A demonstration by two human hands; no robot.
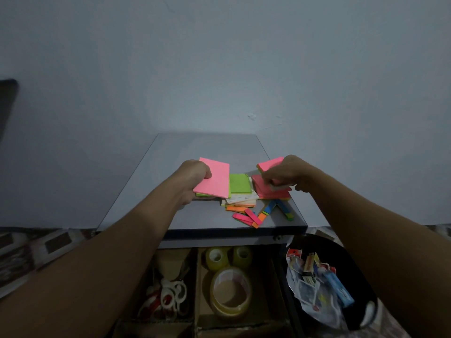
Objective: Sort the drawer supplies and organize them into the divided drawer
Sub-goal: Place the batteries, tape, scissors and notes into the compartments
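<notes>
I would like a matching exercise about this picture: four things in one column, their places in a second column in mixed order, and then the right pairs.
Things
1. large pink pad
2. scissors
3. big tape roll
4. green pad

Places
A. middle compartment of the drawer
B. lying on the table, in no hand
C. held in the left hand
D. left compartment of the drawer

Pairs: 1-C, 2-D, 3-A, 4-B

Pale blue-grey wall point(219, 57) across the upper frame, scuffed right of centre. Dark panel edge point(7, 103) at far left. Patterned rug point(36, 247) lower left. Grey tabletop point(207, 147) mid-frame.
</notes>
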